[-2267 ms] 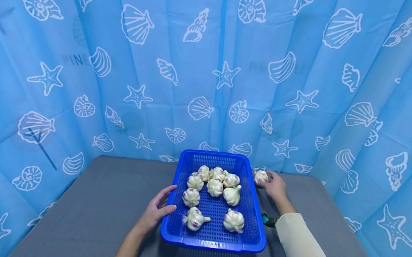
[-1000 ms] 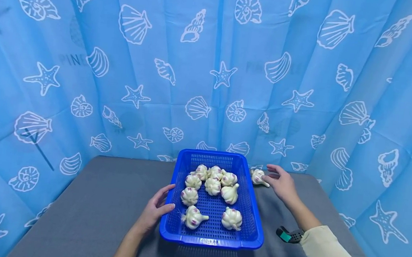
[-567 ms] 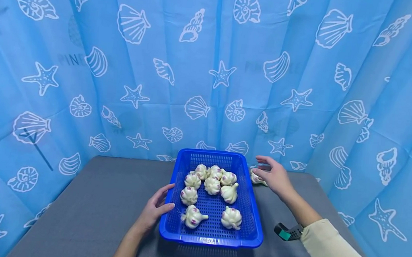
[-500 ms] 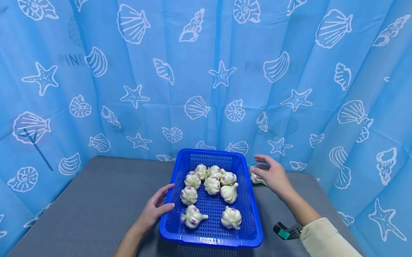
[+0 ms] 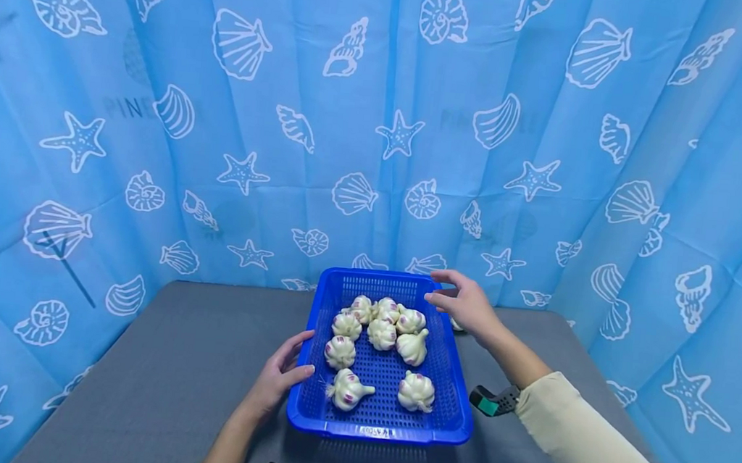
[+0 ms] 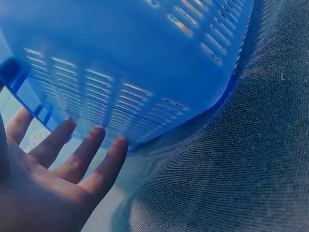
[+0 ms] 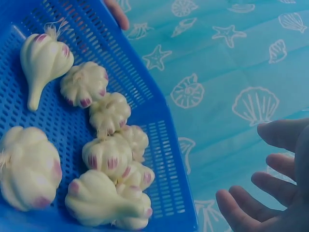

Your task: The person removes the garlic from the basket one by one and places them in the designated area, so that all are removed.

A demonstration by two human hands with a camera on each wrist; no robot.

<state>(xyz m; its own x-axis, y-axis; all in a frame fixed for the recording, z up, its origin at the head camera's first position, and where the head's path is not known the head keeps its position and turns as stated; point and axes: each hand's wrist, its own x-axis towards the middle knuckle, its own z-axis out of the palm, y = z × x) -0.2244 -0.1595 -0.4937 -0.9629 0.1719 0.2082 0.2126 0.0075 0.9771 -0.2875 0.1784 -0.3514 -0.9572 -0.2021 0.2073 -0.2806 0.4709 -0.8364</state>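
A blue plastic basket [image 5: 378,433] with slotted walls stands on the table, holding several white garlic bulbs [image 5: 382,335] with purple streaks. Most are clustered in its far half; two lie apart near the front. My left hand [image 5: 276,378] rests against the basket's left side, its fingers spread along the slotted wall in the left wrist view. Above the far right corner hovers my right hand [image 5: 467,306], fingers loosely extended, nothing in them. Another garlic bulb [image 5: 458,325] lies on the table outside the basket's right side, mostly hidden by the right hand.
A grey cloth [image 5: 203,364] covers the table. Behind it and along both sides hangs a blue curtain [image 5: 299,153] printed with white shells and starfish. A black strap with a green patch [image 5: 488,402] hangs at the right wrist.
My right hand let go of the garlic bulb outside the basket, drew back, then moved left over the basket's far right corner. The left hand has stayed at the basket's side.
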